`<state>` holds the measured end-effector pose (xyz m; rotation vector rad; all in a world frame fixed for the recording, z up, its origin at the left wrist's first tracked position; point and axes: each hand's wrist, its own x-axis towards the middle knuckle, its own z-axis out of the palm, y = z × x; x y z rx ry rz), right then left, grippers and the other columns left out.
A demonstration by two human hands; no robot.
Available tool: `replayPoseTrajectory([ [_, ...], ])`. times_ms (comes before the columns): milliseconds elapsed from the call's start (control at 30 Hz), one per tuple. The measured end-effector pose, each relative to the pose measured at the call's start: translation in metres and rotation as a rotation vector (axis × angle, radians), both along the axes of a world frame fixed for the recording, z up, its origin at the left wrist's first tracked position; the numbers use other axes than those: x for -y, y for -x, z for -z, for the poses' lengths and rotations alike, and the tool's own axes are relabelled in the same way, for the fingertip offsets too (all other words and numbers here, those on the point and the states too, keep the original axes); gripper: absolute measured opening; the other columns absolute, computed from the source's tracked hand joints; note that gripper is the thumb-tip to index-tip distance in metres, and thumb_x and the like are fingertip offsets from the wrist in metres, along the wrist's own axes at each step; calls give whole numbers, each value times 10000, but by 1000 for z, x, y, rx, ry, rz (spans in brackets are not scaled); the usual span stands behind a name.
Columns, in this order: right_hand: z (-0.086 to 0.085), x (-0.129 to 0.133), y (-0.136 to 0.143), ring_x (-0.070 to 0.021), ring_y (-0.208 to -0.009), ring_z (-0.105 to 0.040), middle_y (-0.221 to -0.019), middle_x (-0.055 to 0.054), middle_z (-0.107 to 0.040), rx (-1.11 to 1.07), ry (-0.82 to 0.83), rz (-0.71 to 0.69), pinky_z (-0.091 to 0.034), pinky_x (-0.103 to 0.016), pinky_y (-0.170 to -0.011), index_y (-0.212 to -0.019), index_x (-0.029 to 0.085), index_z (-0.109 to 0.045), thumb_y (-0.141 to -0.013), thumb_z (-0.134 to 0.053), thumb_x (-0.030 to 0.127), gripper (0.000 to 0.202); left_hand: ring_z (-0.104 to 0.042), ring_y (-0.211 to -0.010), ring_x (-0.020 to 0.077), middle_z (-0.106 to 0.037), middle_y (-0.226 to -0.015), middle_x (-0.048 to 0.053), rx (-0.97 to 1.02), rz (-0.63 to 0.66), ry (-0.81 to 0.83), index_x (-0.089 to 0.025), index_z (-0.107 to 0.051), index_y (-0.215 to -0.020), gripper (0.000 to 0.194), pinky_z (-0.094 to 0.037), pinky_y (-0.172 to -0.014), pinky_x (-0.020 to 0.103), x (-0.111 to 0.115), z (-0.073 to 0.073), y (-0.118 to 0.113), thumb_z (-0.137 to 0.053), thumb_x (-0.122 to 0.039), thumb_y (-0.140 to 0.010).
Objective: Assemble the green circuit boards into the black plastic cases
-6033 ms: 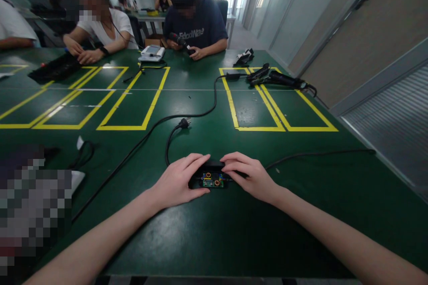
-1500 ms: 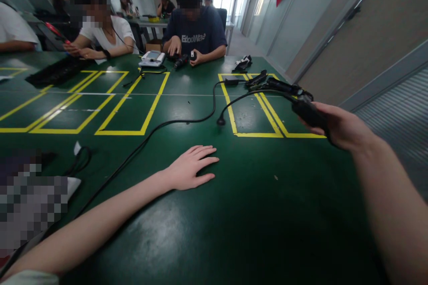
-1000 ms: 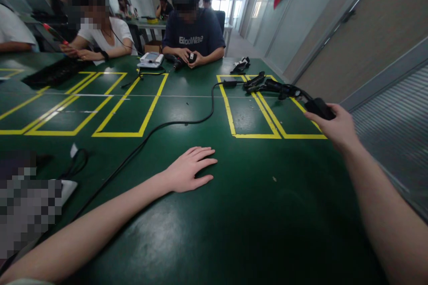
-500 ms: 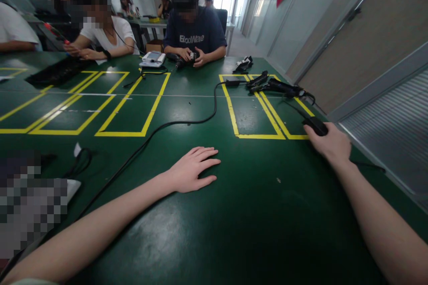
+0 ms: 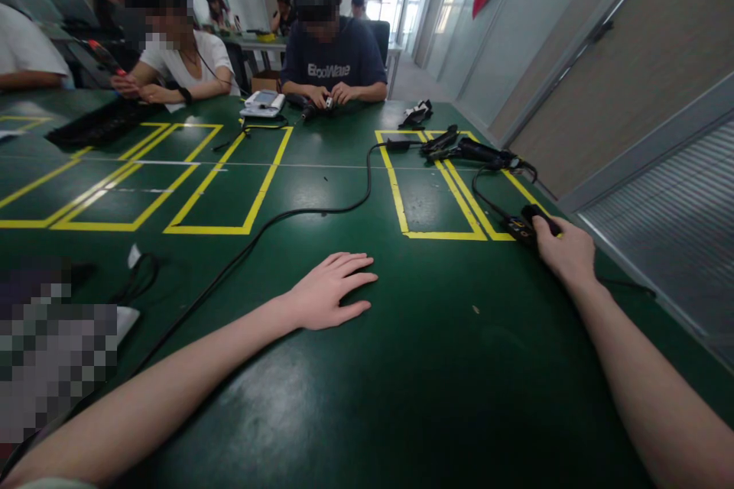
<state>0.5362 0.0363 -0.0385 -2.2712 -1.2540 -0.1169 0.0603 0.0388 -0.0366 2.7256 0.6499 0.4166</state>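
My left hand (image 5: 332, 290) lies flat on the green table (image 5: 413, 367), palm down with the fingers spread, holding nothing. At the right edge, my right hand (image 5: 565, 248) is closed around a small black corded device (image 5: 521, 228) with a little yellow marking on its face. The device is tilted and partly hidden by my fingers, so its exact kind is unclear. One cable (image 5: 486, 200) runs from it to a dark bundle of black tool-like parts (image 5: 482, 151) further back. Another cord (image 5: 628, 286) trails to the right behind my wrist.
Yellow tape rectangles (image 5: 206, 230) mark the table. A long black cable (image 5: 310, 211) crosses it past my left hand. A black tray (image 5: 95, 122) and a white device (image 5: 262, 103) stand at the back. Across the table a person in a dark shirt (image 5: 338, 53) handles small parts.
My right hand has turned the black device, so its yellow-marked face and cable now show. The person opposite has lowered their hands' work slightly. My left hand stays still.
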Motion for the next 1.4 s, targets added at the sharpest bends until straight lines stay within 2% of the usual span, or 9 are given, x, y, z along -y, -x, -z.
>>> replayPoseTrajectory([
  [200,-8,6,12,-223,-457,-586,-1010,-189,-735,-217,-16,144,-513,-402,-576,-1224,153,-563,-903,-504,416,419,-474,-1490,301,-529,-1581,150,0,-4,1,-204,-617,-1408,444,-375,-1243,520,1,-1,1,-594,-426,-1025],
  [267,-11,7,16,-235,-563,-633,-1134,-185,-719,-228,-49,120,-535,-410,-641,-1251,181,-546,-878,-557,421,443,-476,-1489,305,-532,-1577,154,-1,-4,3,-196,-619,-1406,445,-374,-1243,520,1,-1,1,-592,-424,-1025],
  [333,-14,8,18,-294,-826,-682,-1209,-174,-687,-172,-96,65,-546,-445,-811,-1240,198,-557,-809,-658,447,508,-472,-1491,306,-531,-1577,158,-1,-3,4,-188,-616,-1410,451,-373,-1243,522,1,-2,1,-593,-420,-1024],
  [433,-17,7,18,-359,-1109,-608,-1116,-153,-655,-19,-136,-55,-498,-471,-959,-1161,180,-619,-690,-770,458,567,-473,-1491,302,-533,-1578,147,6,-2,1,-212,-614,-1413,443,-380,-1238,523,0,-1,1,-591,-423,-1024],
  [667,-16,6,14,-310,-887,-637,-906,-111,-670,10,-124,-105,-493,-408,-811,-931,175,-716,-694,-745,463,375,-470,-1494,306,-528,-1581,157,-7,-3,2,-195,-617,-1410,448,-370,-1245,524,1,-2,1,-601,-416,-1022],
  [833,-16,9,17,-300,-814,-633,-871,-113,-713,40,12,-151,-441,-370,-662,-826,202,-734,-730,-710,572,382,-480,-1487,305,-529,-1583,142,1,-1,1,-226,-614,-1415,440,-380,-1238,519,1,-2,1,-605,-415,-1017],
  [1067,-16,9,17,-283,-824,-641,-909,-94,-665,45,-47,-158,-494,-380,-744,-981,191,-732,-730,-662,424,350,-481,-1485,311,-528,-1581,154,16,4,12,-218,-617,-1413,442,-381,-1235,535,0,0,1,-596,-420,-1020],
  [1233,-18,8,17,-297,-851,-655,-953,-114,-694,64,-68,-169,-497,-385,-744,-984,181,-742,-704,-701,456,395,-479,-1487,305,-526,-1582,160,0,-4,-1,-199,-619,-1408,443,-379,-1238,525,1,-1,1,-612,-405,-1015],
  [1400,-20,9,19,-351,-926,-680,-991,-133,-749,116,54,-151,-479,-379,-680,-949,201,-756,-709,-710,489,378,-482,-1485,302,-532,-1578,156,-2,-2,2,-198,-623,-1402,441,-378,-1242,522,1,-2,1,-608,-417,-1019],
])
